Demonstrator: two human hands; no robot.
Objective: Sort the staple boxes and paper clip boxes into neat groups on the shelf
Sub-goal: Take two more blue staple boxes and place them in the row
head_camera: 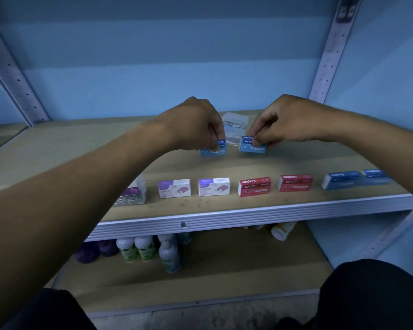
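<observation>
Along the wooden shelf (57,148) front, purple-white, red and blue staple boxes already sit paired. Behind, left hand (196,122) and right hand (284,122) each pinch a light-blue cardboard staple box (214,151) (253,146); farthest, clear paper-clip boxes (234,125) apparently await grouping.

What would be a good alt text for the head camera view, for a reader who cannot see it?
A person's left hand and right hand each pinch a light blue staple box at the middle of a shelf. Purple-white, red and dark blue staple boxes line its front edge; clear packs lie behind the hands.
</observation>
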